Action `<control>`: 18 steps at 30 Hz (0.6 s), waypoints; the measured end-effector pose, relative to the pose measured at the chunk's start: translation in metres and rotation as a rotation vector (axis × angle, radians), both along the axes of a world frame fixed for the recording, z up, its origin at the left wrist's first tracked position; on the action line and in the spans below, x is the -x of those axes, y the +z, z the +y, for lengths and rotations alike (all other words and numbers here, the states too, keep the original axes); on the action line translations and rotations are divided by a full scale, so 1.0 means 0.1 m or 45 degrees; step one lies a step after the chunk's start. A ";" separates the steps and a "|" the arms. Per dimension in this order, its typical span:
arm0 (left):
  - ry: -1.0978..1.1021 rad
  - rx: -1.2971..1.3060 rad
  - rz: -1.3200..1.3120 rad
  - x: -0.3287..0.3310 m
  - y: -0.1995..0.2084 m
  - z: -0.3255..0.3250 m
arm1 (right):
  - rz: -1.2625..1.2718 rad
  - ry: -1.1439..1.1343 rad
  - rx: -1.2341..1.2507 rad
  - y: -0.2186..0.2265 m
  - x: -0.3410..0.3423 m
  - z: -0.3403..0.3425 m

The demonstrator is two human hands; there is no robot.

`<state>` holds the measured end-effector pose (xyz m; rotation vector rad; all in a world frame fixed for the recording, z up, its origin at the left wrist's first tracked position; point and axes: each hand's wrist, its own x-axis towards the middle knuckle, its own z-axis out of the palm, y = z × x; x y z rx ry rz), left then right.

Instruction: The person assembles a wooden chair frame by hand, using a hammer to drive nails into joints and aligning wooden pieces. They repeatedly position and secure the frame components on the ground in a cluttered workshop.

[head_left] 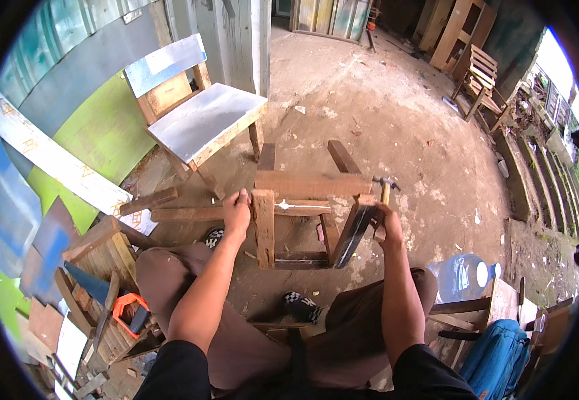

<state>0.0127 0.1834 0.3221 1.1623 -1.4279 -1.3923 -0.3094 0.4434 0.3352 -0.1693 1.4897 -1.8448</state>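
Observation:
Between my hands is a small wooden frame (264, 227) of brown planks, with a dark, partly black leg on its right side. My left hand (237, 212) is closed on the frame's left edge, thumb up by the top of the post. My right hand (390, 224) is closed beside the black leg. A claw hammer (385, 189) shows just above it, its light wooden handle running down into that hand. The fingers partly hide both the handle and the frame's edge. The frame stands tilted above the dirt floor, in front of my knees.
A wooden chair (206, 120) with a pale seat stands front left. Wood pieces and an orange-framed handsaw (129, 313) lie at my left. A large clear water bottle (463, 277) and a blue cloth bag (499, 357) are at my right. A slatted chair (481, 77) stands far right.

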 end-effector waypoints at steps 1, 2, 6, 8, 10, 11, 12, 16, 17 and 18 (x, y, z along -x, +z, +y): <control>0.011 0.001 0.065 -0.01 0.08 -0.03 | -0.004 0.005 0.022 0.07 0.00 -0.03; 0.022 0.003 0.131 -0.02 0.16 -0.06 | -0.013 0.022 0.077 0.13 -0.01 -0.05; 0.009 -0.153 0.276 -0.13 0.44 -0.10 | -0.060 0.080 0.224 0.31 -0.07 -0.08; 0.019 -0.191 0.347 -0.19 0.54 -0.03 | -0.128 0.086 0.217 0.38 -0.11 -0.03; 0.064 -0.266 0.352 -0.22 0.62 0.00 | -0.146 0.123 0.199 0.44 -0.15 0.01; 0.052 -0.307 0.328 -0.25 0.65 0.01 | -0.143 0.099 0.145 0.45 -0.19 0.02; 0.062 -0.371 0.289 -0.27 0.66 0.03 | -0.141 0.092 0.123 0.46 -0.22 0.01; 0.053 -0.496 0.268 -0.37 0.57 -0.02 | -0.271 0.061 0.114 0.46 -0.34 -0.11; 0.086 -0.538 0.254 -0.39 0.54 -0.05 | -0.223 0.058 0.066 0.47 -0.34 -0.15; 0.047 -0.496 0.299 -0.38 0.50 -0.07 | -0.179 0.046 0.023 0.48 -0.35 -0.19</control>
